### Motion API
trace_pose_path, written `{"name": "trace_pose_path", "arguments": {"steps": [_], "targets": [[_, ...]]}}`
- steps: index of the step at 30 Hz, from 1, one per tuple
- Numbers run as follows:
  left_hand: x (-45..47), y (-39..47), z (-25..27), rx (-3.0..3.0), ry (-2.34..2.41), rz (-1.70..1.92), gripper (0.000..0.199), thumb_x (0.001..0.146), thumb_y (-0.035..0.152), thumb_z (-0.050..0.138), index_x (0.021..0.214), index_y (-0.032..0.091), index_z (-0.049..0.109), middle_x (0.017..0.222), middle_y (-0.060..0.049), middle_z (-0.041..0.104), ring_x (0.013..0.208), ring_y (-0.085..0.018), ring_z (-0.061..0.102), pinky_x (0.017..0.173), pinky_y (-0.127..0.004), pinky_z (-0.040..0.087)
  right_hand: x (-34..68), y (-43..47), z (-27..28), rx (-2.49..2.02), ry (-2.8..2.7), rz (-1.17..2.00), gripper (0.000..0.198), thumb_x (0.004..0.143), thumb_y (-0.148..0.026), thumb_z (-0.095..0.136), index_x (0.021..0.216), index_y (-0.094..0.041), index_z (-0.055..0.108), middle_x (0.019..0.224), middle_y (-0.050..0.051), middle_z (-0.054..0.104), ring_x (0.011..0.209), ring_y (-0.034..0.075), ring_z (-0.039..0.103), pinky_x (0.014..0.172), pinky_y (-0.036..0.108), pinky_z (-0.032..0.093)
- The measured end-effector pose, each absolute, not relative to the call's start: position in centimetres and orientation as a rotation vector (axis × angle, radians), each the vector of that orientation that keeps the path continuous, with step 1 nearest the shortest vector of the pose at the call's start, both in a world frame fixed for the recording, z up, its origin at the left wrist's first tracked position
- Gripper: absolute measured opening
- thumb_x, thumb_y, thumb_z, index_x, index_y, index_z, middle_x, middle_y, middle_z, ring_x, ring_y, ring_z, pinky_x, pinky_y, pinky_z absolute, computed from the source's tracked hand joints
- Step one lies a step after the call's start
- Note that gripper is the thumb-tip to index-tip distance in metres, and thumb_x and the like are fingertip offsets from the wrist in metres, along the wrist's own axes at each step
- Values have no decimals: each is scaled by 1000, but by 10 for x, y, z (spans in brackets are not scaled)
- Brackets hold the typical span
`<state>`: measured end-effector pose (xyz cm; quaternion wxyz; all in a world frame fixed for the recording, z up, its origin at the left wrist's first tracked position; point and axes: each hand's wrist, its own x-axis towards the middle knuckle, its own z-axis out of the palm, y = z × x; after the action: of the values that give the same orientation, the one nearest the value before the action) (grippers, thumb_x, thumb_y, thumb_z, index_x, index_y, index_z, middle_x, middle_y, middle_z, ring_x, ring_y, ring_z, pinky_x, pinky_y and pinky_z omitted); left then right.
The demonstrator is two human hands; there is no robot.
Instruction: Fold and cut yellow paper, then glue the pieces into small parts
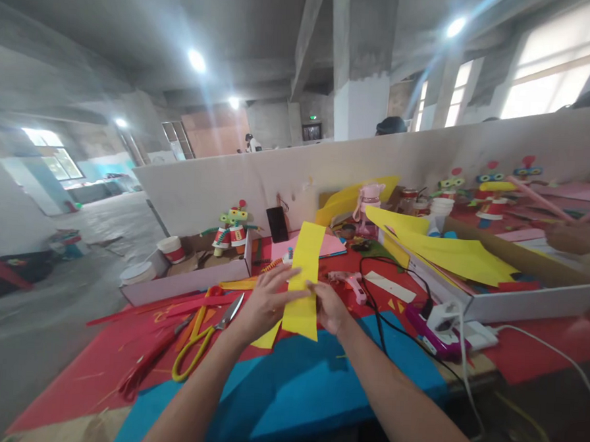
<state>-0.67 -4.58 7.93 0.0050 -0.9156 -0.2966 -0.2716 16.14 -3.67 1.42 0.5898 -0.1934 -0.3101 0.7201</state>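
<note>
A long yellow strip (305,258) of thin sheet material stands up between my hands, over the blue sheet (286,385). My left hand (268,299) grips it from the left, its fingers partly spread and one lying across the strip's front; its thumb is hidden. At the right edge, my right hand (327,305) pinches the same strip between thumb and fingers. Another yellow piece (268,336) lies under my left hand. Left of my hands rest yellow-handled scissors (193,355). A pink glue gun (351,285) lies just beyond my right hand.
A white box (193,281) with small robot figures (232,231) stands left, a larger box (528,306) of coloured sheets right. A purple power strip (432,337) and cables lie at right. A phone (277,225) leans on the partition (218,177). Another person's hand (571,234) is far right.
</note>
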Motion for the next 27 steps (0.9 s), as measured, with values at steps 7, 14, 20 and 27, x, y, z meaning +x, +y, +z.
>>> {"name": "trace_pose_path", "arguments": {"steps": [7, 14, 20, 27], "targets": [[6, -38, 60, -3448, -1102, -1255, 20, 84, 28, 57, 91, 24, 74, 96, -9, 73, 98, -25, 63, 89, -40, 48, 170, -24, 18, -497, -599, 1433, 32, 61, -36, 78, 85, -20, 65, 84, 3, 74, 87, 23, 69, 72, 32, 55], [8, -27, 25, -3121, -1748, -2139, 41, 71, 51, 68, 91, 15, 69, 79, -5, 72, 71, -19, 64, 67, -29, 51, 155, -32, 11, -533, -758, 1604, 30, 66, -40, 75, 85, -17, 67, 83, 5, 75, 92, 25, 69, 78, 33, 54], [16, -30, 20, -2835, -1884, -2395, 40, 71, 53, 67, 80, 14, 66, 65, -1, 66, 56, -14, 58, 50, -22, 43, 152, -38, 13, -439, -762, 1722, 42, 82, -57, 55, 98, -20, 66, 96, 6, 74, 102, 22, 66, 84, 36, 52], [19, -29, 16, -2263, -1926, -2372, 32, 77, 51, 58, 79, 19, 60, 77, -3, 64, 74, -17, 58, 64, -25, 45, 140, -37, -3, -598, -977, 1471, 50, 77, -62, 60, 104, -20, 68, 97, 6, 73, 108, 23, 61, 95, 37, 46]]}}
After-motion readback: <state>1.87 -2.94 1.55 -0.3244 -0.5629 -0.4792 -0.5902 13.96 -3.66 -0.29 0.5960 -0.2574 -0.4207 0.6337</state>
